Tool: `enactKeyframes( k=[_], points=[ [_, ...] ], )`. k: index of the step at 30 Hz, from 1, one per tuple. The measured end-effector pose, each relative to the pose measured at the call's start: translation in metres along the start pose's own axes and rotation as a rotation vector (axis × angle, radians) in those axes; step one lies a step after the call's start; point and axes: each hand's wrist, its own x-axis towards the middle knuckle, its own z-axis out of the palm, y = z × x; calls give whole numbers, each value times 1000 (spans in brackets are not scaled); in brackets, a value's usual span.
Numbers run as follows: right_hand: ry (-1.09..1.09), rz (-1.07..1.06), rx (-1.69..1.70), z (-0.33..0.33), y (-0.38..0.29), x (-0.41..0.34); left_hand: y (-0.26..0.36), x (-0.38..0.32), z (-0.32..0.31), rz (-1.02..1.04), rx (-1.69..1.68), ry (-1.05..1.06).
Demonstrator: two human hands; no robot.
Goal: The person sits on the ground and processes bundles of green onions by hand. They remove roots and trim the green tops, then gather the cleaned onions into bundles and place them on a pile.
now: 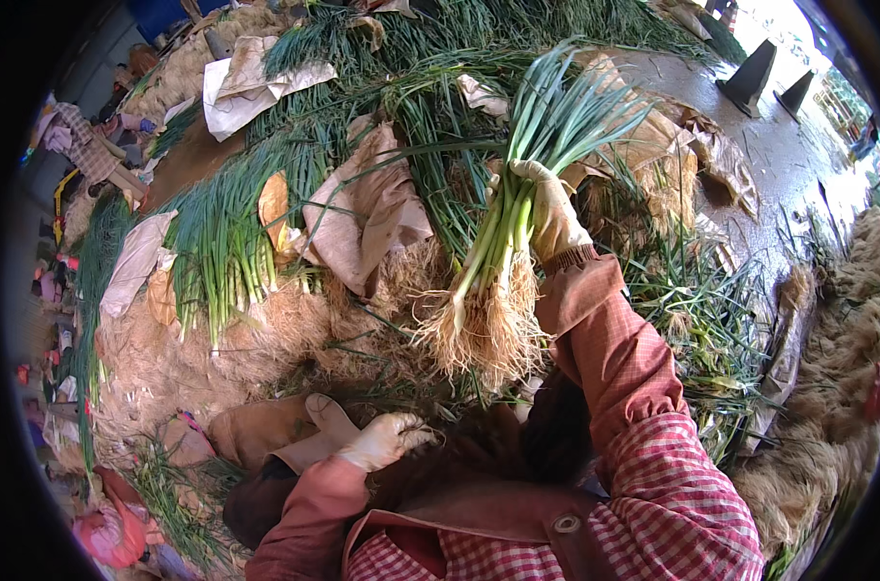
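My right hand [545, 196], in a pale soiled glove, grips a bunch of green onions [509, 218] around the stalks. Its green leaves point up and away, and its tangled, dry-looking roots hang towards me. Low in front of my body is my left hand [393, 439], gloved too, with its fingers curled; whether it pinches anything is unclear. More rooted green onions [222, 247] lie in a row to the left, roots towards me. Between them and the held bunch, a crumpled pale sheet [367, 210] covers part of the pile.
Heaped green onions [440, 29] span the far side. Loose leaves [701, 319] litter the right, beside a long mass of roots [817, 436]. Dark cones [748, 80] stand on the wet floor at the upper right. Other people [113, 530] are at the left edge.
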Motion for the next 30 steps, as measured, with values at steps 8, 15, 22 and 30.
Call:
enactKeyframes(
  k=[8, 15, 22, 30],
  points=[
    [-18, 69, -149, 5, 22, -14, 77, 12, 5, 637, 664, 908],
    [18, 95, -124, 14, 34, -20, 112, 47, -3, 800, 402, 728],
    [-65, 228, -241, 1, 28, -17, 108, 21, -1, 391, -457, 72],
    [62, 87, -329, 3, 44, -10, 111, -5, -36, 390, 757, 719]
  ],
)
